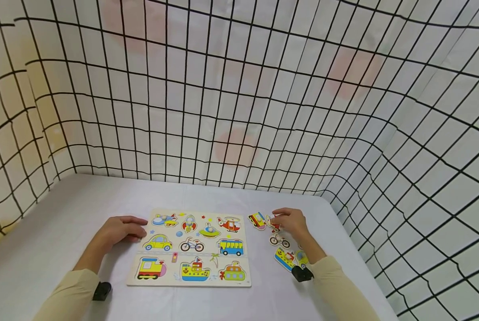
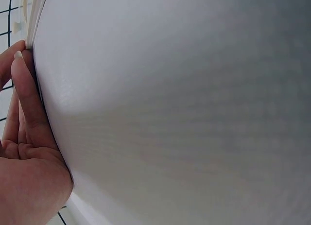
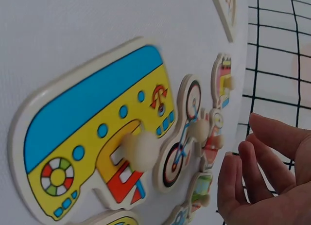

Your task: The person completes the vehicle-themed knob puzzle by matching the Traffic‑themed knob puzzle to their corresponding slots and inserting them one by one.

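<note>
A wooden knob-puzzle board [image 1: 171,267] with vehicle pictures lies on the table. Knobs stand on its plane [image 1: 159,220], rocket [image 1: 189,226] and flying saucer [image 1: 209,233]. My left hand [image 1: 120,230] rests on the table with its fingertips at the board's left edge [image 2: 37,16]. To the right of the board, my right hand [image 1: 295,223] hovers over the loose helicopter piece [image 1: 276,229]. Its bent fingers stand apart from the piece's knob in the right wrist view. Close by lie the bicycle piece [image 3: 193,96], train piece [image 1: 257,220] and ship piece [image 3: 53,123].
A car piece [image 1: 301,257] lies partly hidden beside my right wrist. More pieces show only in part in the right wrist view. The white table [image 1: 103,189] is bordered by black netting [image 1: 231,107] in front of pale cloth.
</note>
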A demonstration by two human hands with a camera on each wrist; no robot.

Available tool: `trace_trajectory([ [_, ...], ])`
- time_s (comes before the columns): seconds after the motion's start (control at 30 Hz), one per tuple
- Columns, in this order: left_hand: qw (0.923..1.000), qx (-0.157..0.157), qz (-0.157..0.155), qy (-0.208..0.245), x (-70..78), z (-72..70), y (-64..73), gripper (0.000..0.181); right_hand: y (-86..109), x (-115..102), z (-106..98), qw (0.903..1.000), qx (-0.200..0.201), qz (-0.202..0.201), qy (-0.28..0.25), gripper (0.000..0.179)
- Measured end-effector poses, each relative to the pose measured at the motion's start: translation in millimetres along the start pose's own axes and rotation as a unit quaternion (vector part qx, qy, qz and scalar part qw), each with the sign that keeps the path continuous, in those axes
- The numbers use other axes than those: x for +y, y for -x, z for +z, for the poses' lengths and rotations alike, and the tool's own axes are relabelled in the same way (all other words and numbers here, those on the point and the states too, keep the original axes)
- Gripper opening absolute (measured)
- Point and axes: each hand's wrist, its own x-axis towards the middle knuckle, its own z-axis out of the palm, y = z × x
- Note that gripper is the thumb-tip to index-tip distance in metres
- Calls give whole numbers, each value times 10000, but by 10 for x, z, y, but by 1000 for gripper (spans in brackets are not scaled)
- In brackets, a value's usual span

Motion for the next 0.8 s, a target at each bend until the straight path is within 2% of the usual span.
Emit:
trace_trajectory([
  [0.13,10000,-28,26,12,-2,-4,4,53,-35,62,10,9997,127,129,131,33],
  [0.6,10000,-14,22,91,31,7,45,52,-124,166,45,9996,34,200,214,27],
  [0.8,10000,16,38,28,26,-1,39,52,-131,163,64,9995,-68,28,292,28],
])
